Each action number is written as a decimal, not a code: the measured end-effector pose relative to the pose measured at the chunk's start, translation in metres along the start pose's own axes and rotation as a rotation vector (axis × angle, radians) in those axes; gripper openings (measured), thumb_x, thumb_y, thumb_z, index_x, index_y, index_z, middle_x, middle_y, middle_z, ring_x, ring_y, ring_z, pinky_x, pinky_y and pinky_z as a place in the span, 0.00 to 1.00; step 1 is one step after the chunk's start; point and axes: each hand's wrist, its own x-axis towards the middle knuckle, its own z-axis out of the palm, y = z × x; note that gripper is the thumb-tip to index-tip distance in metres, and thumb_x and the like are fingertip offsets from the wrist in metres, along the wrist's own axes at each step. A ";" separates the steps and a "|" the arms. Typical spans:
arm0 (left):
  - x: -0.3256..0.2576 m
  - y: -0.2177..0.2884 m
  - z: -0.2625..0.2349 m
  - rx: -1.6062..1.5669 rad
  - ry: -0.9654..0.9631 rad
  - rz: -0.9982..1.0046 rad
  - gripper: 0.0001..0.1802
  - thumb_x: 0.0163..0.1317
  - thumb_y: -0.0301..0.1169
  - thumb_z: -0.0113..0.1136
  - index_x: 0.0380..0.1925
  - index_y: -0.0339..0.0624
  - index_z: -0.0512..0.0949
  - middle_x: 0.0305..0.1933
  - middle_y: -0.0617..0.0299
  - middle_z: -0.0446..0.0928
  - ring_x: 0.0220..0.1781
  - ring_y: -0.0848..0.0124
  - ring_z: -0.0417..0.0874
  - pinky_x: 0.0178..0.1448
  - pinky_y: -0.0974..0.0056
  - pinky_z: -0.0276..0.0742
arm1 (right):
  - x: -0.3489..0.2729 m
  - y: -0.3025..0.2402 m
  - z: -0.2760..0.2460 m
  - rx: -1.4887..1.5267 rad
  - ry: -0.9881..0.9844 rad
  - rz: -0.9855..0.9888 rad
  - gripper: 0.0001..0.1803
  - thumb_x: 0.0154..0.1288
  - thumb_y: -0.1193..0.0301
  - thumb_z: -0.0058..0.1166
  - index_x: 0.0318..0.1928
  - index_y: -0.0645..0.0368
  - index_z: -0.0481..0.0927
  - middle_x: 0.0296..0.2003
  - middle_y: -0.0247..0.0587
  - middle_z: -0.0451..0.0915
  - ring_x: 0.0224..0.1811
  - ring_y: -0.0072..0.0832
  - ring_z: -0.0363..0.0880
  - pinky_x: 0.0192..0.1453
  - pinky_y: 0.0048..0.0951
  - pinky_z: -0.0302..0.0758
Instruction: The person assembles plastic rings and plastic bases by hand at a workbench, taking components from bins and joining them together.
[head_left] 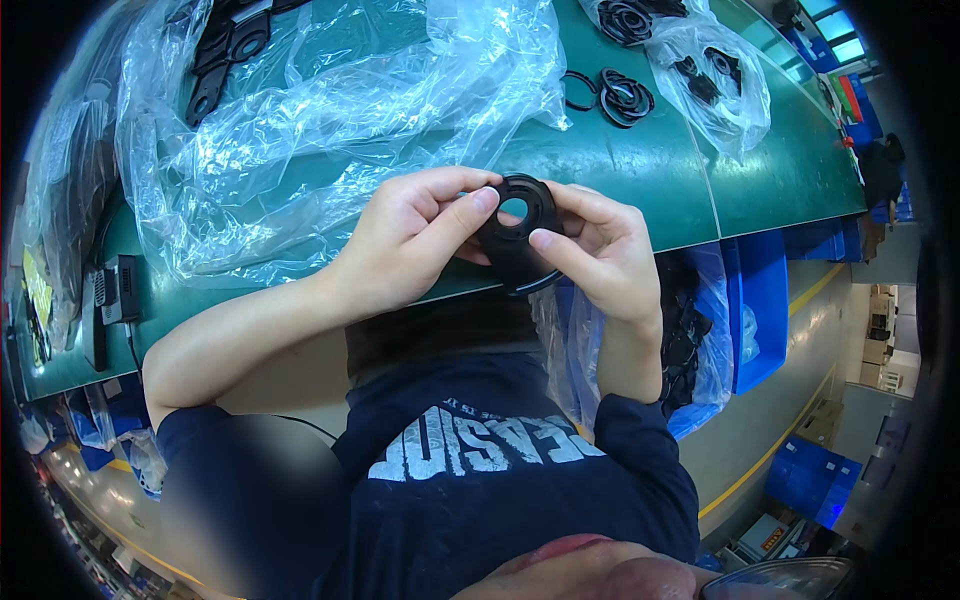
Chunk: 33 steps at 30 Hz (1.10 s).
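While pinched at the near edge of the green table (pixel 640 170), just above that edge and close to the chest, was gripped from both sides: the black rubber ring part (pixel 518 232), round, with a see-through hole in its middle. Clamped on its left rim by the left hand (pixel 415 240), thumb laid across the face beside the hole, remaining fingers curled behind. Clamped on its right rim by the right hand (pixel 600 250), thumb pressed on the lower face, fingers wrapped round the back. Spread over the left and middle of that table, a large crumpled clear plastic bag (pixel 330 120), with flat black parts (pixel 225 50) under its far left corner. Farther back on the table, toward its right, loose black rings (pixel 620 97), and beside them a smaller clear bag (pixel 710 75) holding more dark pieces. Below the table's right edge, a blue bin (pixel 765 300) lined with plastic and filled with black parts. At the table's left end, a small dark box (pixel 120 288) with a cable.
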 end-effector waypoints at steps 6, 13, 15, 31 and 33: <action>0.000 -0.002 0.008 0.137 -0.131 0.068 0.16 0.67 0.31 0.46 0.50 0.31 0.72 0.42 0.56 0.78 0.43 0.75 0.78 0.42 0.71 0.78 | -0.027 0.001 0.003 -0.030 0.170 -0.050 0.19 0.56 0.84 0.53 0.50 0.72 0.74 0.41 0.43 0.78 0.44 0.23 0.77 0.48 0.21 0.74; -0.004 0.001 0.001 0.216 -0.201 0.042 0.23 0.68 0.27 0.39 0.63 0.32 0.56 0.55 0.44 0.71 0.52 0.62 0.78 0.55 0.65 0.73 | -0.102 0.022 -0.048 -0.079 0.326 0.209 0.17 0.54 0.82 0.56 0.47 0.69 0.77 0.35 0.38 0.79 0.36 0.16 0.76 0.37 0.17 0.72; -0.004 -0.001 0.002 0.201 -0.209 0.035 0.22 0.68 0.27 0.39 0.62 0.31 0.58 0.54 0.44 0.72 0.51 0.62 0.78 0.53 0.65 0.74 | -0.138 0.052 -0.088 -0.076 0.495 0.355 0.19 0.56 0.81 0.55 0.50 0.69 0.75 0.39 0.39 0.80 0.39 0.20 0.77 0.46 0.22 0.73; -0.003 0.003 0.002 0.441 -0.122 0.065 0.18 0.66 0.23 0.43 0.55 0.30 0.65 0.47 0.46 0.77 0.45 0.62 0.81 0.52 0.63 0.76 | -0.294 0.233 -0.214 -1.357 1.161 0.522 0.23 0.57 0.63 0.55 0.52 0.59 0.74 0.52 0.56 0.72 0.56 0.47 0.70 0.61 0.38 0.65; 0.002 0.006 0.003 0.534 -0.203 0.172 0.15 0.61 0.22 0.50 0.49 0.34 0.73 0.42 0.53 0.81 0.43 0.67 0.82 0.48 0.65 0.77 | -0.278 0.220 -0.195 -1.317 1.067 0.598 0.22 0.57 0.61 0.54 0.51 0.58 0.76 0.53 0.54 0.73 0.56 0.46 0.70 0.60 0.38 0.66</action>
